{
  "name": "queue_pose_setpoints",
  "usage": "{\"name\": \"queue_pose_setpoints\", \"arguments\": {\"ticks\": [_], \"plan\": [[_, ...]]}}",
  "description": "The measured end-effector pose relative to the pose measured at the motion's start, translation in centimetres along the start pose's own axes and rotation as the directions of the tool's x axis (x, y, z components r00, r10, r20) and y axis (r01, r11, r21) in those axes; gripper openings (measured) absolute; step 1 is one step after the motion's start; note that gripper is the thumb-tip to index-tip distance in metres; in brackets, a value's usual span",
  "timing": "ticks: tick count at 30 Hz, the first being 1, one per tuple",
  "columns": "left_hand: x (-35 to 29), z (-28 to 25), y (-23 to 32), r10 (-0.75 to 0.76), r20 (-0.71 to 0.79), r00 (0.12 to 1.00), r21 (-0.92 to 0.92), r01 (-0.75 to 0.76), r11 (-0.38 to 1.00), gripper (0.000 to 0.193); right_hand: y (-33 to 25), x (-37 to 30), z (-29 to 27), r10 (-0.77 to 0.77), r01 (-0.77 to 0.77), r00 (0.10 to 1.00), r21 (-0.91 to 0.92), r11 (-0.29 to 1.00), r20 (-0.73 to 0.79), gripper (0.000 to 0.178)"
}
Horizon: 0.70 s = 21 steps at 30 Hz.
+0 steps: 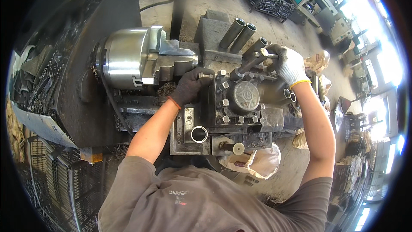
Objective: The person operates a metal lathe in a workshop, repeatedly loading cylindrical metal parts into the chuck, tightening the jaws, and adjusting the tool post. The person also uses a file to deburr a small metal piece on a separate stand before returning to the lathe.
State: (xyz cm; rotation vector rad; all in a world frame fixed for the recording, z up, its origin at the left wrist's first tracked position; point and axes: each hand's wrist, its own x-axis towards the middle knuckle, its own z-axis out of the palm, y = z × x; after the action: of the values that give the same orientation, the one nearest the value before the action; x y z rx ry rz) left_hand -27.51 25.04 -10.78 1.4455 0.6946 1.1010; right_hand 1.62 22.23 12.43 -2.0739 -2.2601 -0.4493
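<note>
1. Gripping the outer end of the bar handle (253,62) with the right hand (292,64), white-gloved, with fingers curled in tightly; probably holding so far out for leverage.
2. Finding that bar handle slanting up and to the right from the top of the square tool post (219,96), just behind the round cap (246,96).
3. Resting the left hand (191,87), dark-gloved and half curled, against the left edge of the tool post, beside a small metal piece (206,75); perhaps steadying or guiding there, without showing clearly enough to tell a pinch from a mere touch.
4. Spreading both forearms wide, apparently for pushing from opposite sides of the tool post.
5. Crowding close on the left: seeing the steel chuck (126,58) leaving little room beyond the left hand.
6. Standing near the bar handle on the far side: noticing metal tubes (234,34) leaning upright, possibly getting in the way of a wide swing.
7. Lying nearer the body: seeing a pale metal ring (199,142) on the carriage plate (189,120), with a round knob (238,148) projecting alongside and an open sack (266,161) sitting lower down.
8. Filling the background: spotting a crate (268,0) holding metal parts, well apart from both hands.
</note>
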Motion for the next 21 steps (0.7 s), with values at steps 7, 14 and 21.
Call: {"name": "queue_pose_setpoints", "arguments": {"ticks": [7,14,21], "plan": [[-1.3,2.1,3.2,0.024,-0.311,0.95,0.112,0.012,0.994,0.03,-0.2,0.0,-0.4,0.048,-0.051,0.996,0.026,0.998,0.077,0.032],[-5.2,-0.5,9.1,0.197,-0.517,0.833,0.228,-0.088,0.97,0.034,-3.5,-3.8,-3.4,-0.029,0.009,0.926,-0.053,0.999,-0.377,0.062],[-10.7,-4.2,17.3,-0.034,-0.213,0.977,-0.236,-0.017,0.972,0.031,-13.1,-8.7,-7.5,-0.405,0.588,0.775,0.32,0.743,-0.486,0.062]]}}
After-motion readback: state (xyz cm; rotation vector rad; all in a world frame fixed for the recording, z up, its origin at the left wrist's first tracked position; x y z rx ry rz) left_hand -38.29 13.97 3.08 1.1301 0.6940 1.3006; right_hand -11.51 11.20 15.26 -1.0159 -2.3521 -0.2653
